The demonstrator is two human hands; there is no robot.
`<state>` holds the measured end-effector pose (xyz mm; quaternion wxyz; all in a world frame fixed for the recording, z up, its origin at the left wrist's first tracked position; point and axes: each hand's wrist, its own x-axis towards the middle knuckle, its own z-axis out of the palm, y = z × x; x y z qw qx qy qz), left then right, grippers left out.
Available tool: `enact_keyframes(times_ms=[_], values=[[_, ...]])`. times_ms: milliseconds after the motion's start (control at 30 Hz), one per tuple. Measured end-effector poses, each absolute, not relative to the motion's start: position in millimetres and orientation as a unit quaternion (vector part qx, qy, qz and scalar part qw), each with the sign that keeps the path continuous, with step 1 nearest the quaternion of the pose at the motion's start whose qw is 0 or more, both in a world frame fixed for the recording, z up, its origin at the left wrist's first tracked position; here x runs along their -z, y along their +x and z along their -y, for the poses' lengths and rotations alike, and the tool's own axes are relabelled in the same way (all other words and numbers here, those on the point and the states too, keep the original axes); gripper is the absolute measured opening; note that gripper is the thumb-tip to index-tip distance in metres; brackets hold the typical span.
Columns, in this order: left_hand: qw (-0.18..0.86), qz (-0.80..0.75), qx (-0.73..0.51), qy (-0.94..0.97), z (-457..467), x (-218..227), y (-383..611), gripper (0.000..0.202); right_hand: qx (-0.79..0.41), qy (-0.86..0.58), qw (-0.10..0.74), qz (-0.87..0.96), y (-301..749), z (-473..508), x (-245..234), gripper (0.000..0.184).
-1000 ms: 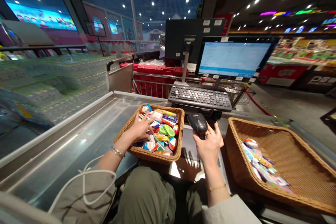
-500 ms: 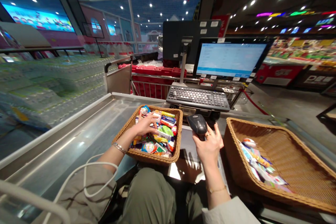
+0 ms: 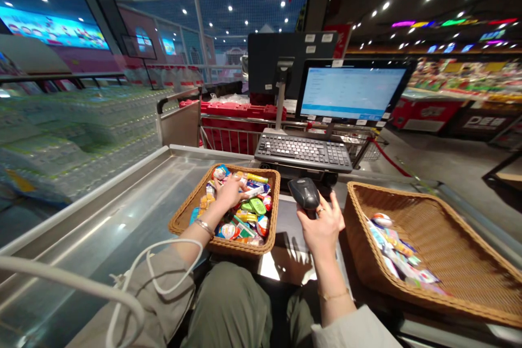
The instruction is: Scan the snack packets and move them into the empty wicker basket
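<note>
Left hand in a small basket of sweets, right hand holding a scanner at a checkout counter.

The left hand [image 3: 229,194] appears to pinch a slim white packet [image 3: 256,192] between thumb and fingertips, above the packed sweets [image 3: 247,217] in the small basket [image 3: 244,249]. The right hand [image 3: 322,228] grips a black scanner [image 3: 304,193] by its handle, just right of that basket, some fingers spread. A big basket [image 3: 460,239] with a few packs [image 3: 397,250] stands farther right. A light pinch near the packet's end seems best, leaving its wrapper uncovered and neighbouring sweets undisturbed; a steady scanner and slack in the cable [image 3: 73,278] by the left sleeve should help.
</note>
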<state>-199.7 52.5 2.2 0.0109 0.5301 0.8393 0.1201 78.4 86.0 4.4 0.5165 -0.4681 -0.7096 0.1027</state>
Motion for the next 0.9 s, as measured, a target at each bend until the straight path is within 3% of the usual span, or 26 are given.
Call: enact_keyframes(times_ms=[200, 367, 900], values=[[-0.05, -0.774, -0.053, 0.629, -44, -3, -189, 0.02, -0.106, -0.473, 0.515, 0.707, 80, -86, -5, 0.025], [-0.075, -0.755, -0.013, 0.651, -39, -5, -181, 0.015, -0.096, -0.473, 0.522, 0.704, 81, -86, -6, 0.024], [-0.027, -0.794, -0.006, 0.608, -43, 2, -195, 0.027, -0.093, -0.482, 0.519, 0.7, 88, -88, -4, 0.025]])
